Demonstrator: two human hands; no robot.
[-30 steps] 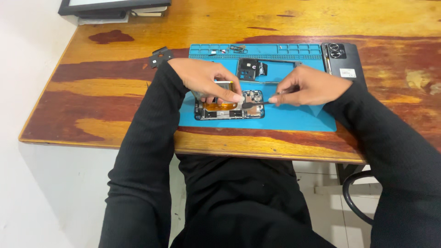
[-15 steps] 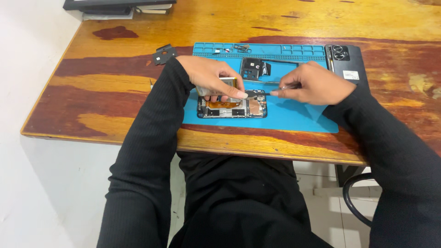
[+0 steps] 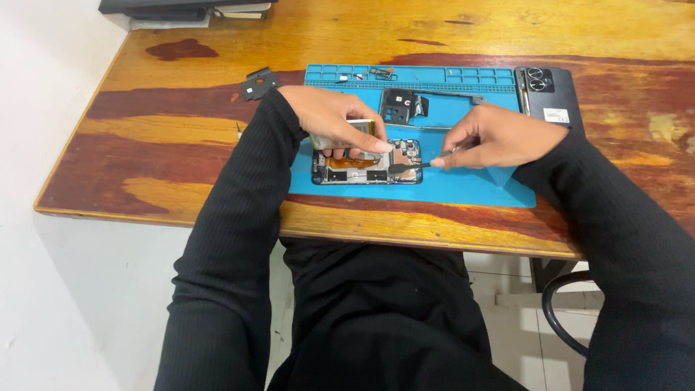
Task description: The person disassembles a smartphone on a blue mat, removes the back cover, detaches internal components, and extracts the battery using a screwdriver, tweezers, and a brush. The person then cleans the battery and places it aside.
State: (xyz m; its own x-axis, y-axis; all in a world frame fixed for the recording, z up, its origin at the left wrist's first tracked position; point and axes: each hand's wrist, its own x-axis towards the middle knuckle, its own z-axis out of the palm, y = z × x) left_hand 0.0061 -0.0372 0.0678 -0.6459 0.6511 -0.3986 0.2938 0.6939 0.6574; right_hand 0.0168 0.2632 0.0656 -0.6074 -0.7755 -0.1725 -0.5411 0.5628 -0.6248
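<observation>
**A:** Where do I stand with the phone?

**B:** The opened phone (image 3: pixel 367 165) lies flat on the blue mat (image 3: pixel 470 190), right under your left hand (image 3: pixel 334 123) and just left of your right hand (image 3: pixel 499 137). Your left hand is curled over its upper half, fingers closed on a pale, flat part (image 3: pixel 346 135) that sits tilted up from the body. Your right hand pinches a thin black tool (image 3: pixel 410 166), its tip touching the phone's right end.

**A:** How do I do this bit well?

**B:** Keep the left hand as the anchor. Press the phone down with the fingertips so it cannot slide on the mat, and lift the pale part no further than it comes freely. The orange ribbon (image 3: pixel 346 162) below your fingers looks thin; I judge that it would tear if pulled sideways.

**A:** And the tool?

**B:** Hold it low and nearly flat, close to the tip, and rest the heel of your right hand on the mat for steadiness. Work with small nudges, not levering. I cannot tell exactly what the tip rests on; it is too small.

**A:** Anything in the way?

**B:** The black frame piece (image 3: pixel 402 107) lies beyond your hands, between them, and the dark back cover (image 3: pixel 546 94) lies beyond your right hand. Both are clear of your wrists.
</observation>
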